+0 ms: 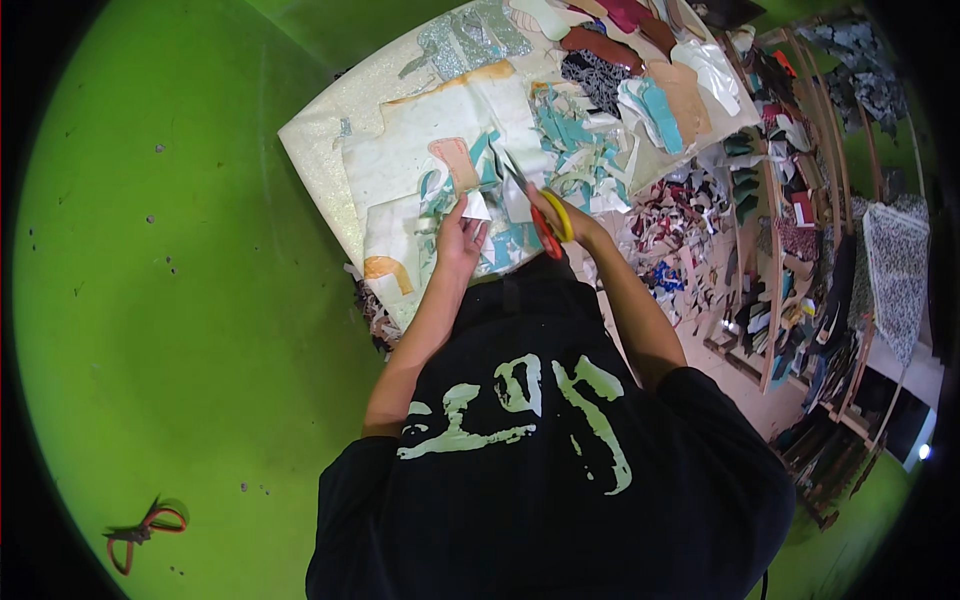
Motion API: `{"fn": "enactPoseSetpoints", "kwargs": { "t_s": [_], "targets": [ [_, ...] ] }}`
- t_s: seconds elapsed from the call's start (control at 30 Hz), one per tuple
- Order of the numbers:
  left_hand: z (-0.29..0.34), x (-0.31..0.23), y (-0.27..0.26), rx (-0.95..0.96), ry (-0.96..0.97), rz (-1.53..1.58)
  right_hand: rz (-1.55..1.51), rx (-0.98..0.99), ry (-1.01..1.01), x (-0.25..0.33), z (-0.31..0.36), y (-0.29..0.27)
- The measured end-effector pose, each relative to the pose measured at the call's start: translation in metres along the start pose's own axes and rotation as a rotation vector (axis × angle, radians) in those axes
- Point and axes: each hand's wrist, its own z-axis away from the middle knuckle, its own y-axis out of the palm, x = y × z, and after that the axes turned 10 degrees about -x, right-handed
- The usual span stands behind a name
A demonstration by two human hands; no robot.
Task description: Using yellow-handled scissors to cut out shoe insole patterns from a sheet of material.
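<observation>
Two grips. Left hand (462,235): thumb and fingers pinched on a white piece (476,207). Right hand (578,224): closed round the red and yellow handles of scissors (546,237), blades pointing away from the body, right of the white piece. Peach-coloured piece (455,163) just beyond the left fingertips; cannot tell whether pinched too. Teal scraps (575,140) beyond the right hand.
</observation>
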Motion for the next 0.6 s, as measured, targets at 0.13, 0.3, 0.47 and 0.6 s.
{"fn": "enactPoseSetpoints", "kwargs": {
  "t_s": [0.13,0.3,0.47,0.6],
  "targets": [
    [0.013,-0.001,0.026,0.069,0.155,0.054,-0.024,-0.006,-0.022,-0.004,0.049,-0.034],
    [-0.013,0.031,0.062,-0.068,0.481,-0.376,0.084,-0.039,0.008,-0.013,0.059,-0.078],
    [-0.051,0.058,0.077,-0.334,0.505,-0.682,0.150,0.033,0.004,-0.002,0.050,-0.115],
    [-0.072,0.071,0.090,-0.495,0.525,-0.671,0.209,0.105,-0.062,0.002,0.027,-0.150]
  ]
}}
